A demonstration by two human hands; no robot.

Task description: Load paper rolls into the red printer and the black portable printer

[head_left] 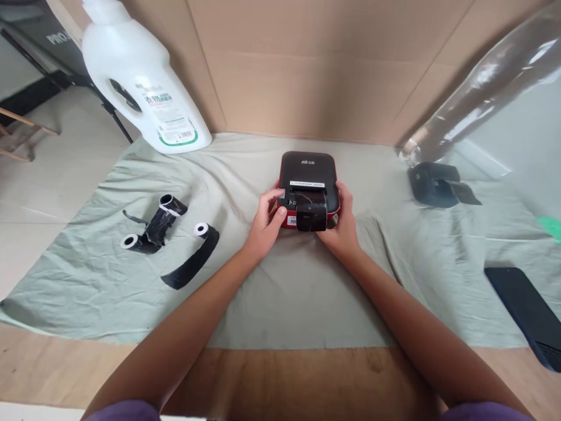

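Note:
A black label printer (pixel 307 169) with a red lower edge sits on the pale green cloth at the middle. From its front slot a black strip (pixel 311 211) curls out and downward. My left hand (pixel 266 225) grips the printer's left front corner, index finger on top beside the slot and thumb at the front. Around the right side wraps my right hand (pixel 343 225), its fingers partly hidden behind and under the printer. To the left lie black rolls with white cores (pixel 158 225) and another roll, partly unwound (pixel 193 257).
A white detergent bottle (pixel 144 88) stands at the back left against a cardboard panel (pixel 302 76). On the right are a dark device (pixel 432 184), a phone (pixel 521 310) and a clear plastic-wrapped roll (pixel 482 99). A wooden edge (pixel 280 374) runs along the front.

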